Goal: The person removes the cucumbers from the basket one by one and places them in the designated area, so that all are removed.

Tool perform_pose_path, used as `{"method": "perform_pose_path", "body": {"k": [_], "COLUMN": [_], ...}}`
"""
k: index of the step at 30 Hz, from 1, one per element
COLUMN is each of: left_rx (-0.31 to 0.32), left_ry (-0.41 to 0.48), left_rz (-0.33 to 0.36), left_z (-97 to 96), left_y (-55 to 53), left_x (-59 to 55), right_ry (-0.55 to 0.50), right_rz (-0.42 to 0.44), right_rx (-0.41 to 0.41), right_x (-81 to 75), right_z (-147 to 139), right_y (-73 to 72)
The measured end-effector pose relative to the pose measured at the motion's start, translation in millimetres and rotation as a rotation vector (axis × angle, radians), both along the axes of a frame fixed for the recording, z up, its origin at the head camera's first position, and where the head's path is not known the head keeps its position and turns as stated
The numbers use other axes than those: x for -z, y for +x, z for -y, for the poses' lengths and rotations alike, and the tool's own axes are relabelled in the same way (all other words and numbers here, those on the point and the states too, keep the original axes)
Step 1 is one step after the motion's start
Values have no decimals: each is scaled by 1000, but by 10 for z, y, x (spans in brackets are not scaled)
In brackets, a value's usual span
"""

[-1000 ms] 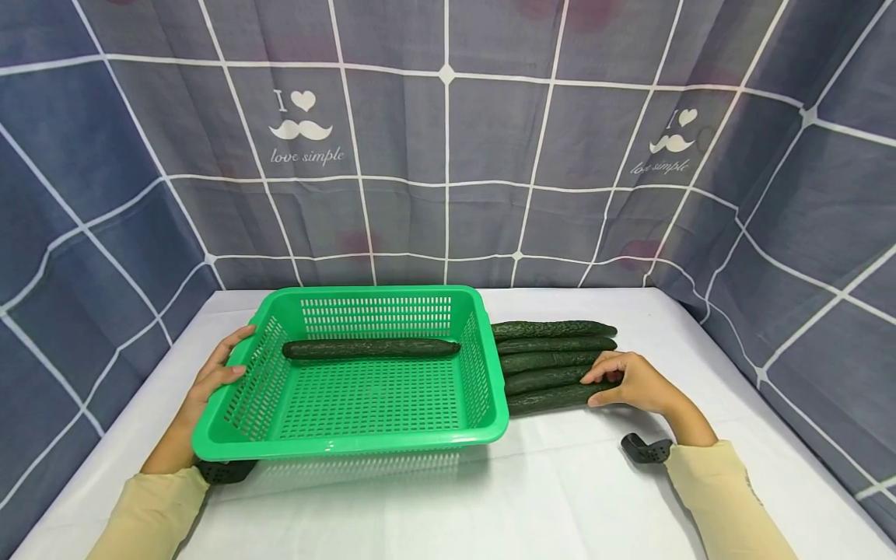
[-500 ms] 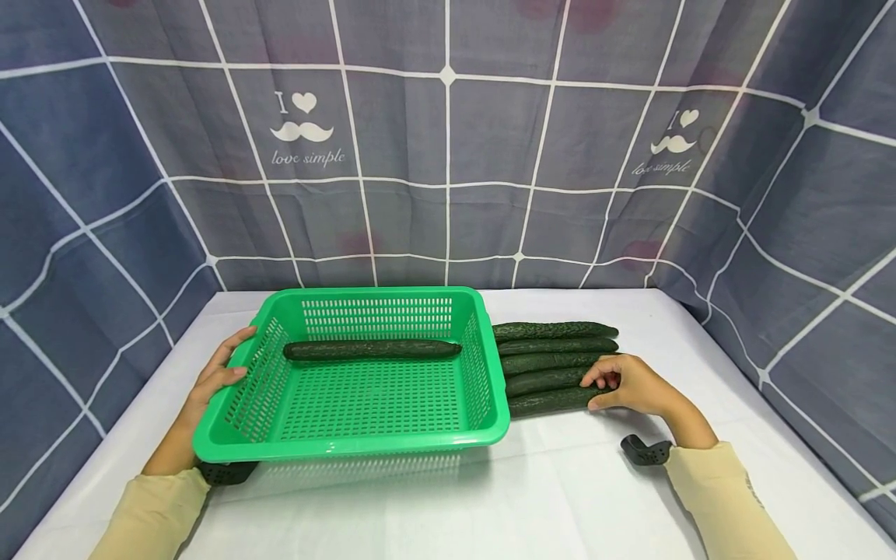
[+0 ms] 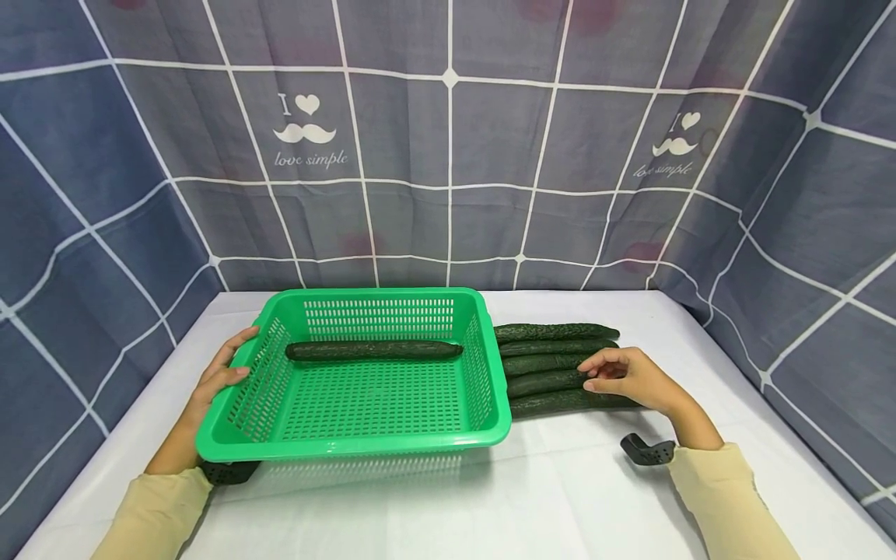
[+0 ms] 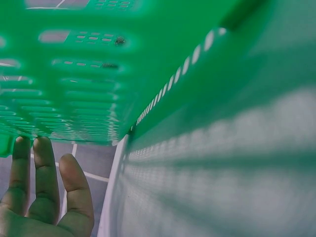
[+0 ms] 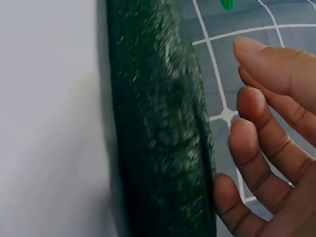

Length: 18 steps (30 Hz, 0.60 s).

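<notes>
My left hand (image 3: 213,377) holds the left rim of a green plastic basket (image 3: 350,446), thumb on the rim; in the left wrist view several fingers (image 4: 46,182) lie against its slotted outside. Lengthwise inside the basket rests one dark green cucumber (image 3: 374,351). More cucumbers lie side by side on the table at the basket's right, their left ends hidden behind it. Over their right ends is my right hand (image 3: 633,379), loosely bent and holding nothing. Beside its fingers, the right wrist view shows the nearest cucumber (image 5: 158,118) large and partly out of frame.
A white cloth (image 3: 532,498) covers the table. Grey-blue checked curtains (image 3: 392,218) with white lines rise at the back and both sides. A black wrist device (image 3: 647,451) sits below the right hand.
My right hand has risen off the nearest cucumber and shifted slightly away from the front, uncovering that cucumber's right part. The left hand and the basket stay in place.
</notes>
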<state>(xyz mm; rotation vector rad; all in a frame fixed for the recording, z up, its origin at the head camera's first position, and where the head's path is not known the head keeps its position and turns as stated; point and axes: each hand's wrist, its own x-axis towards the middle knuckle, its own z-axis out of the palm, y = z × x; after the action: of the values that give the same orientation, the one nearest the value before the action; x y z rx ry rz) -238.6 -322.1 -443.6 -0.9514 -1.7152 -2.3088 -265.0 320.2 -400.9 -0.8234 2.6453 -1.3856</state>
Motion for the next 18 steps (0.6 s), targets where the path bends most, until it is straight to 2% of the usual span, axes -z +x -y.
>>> {"method": "perform_pose_path", "body": {"k": [6, 12, 18], "left_rx": [1, 12, -7], "left_ry": [0, 3, -7], "left_rz": [17, 16, 12], "left_z": [-7, -11, -6], "left_y": [3, 3, 12], "left_x": [-9, -10, -8], "right_ry": [-29, -30, -26], "right_rz": [39, 27, -5], "right_rx": [-67, -119, -146], "right_x": [-65, -112, -173], "right_z": [88, 173, 271], "right_y": [5, 4, 4]}}
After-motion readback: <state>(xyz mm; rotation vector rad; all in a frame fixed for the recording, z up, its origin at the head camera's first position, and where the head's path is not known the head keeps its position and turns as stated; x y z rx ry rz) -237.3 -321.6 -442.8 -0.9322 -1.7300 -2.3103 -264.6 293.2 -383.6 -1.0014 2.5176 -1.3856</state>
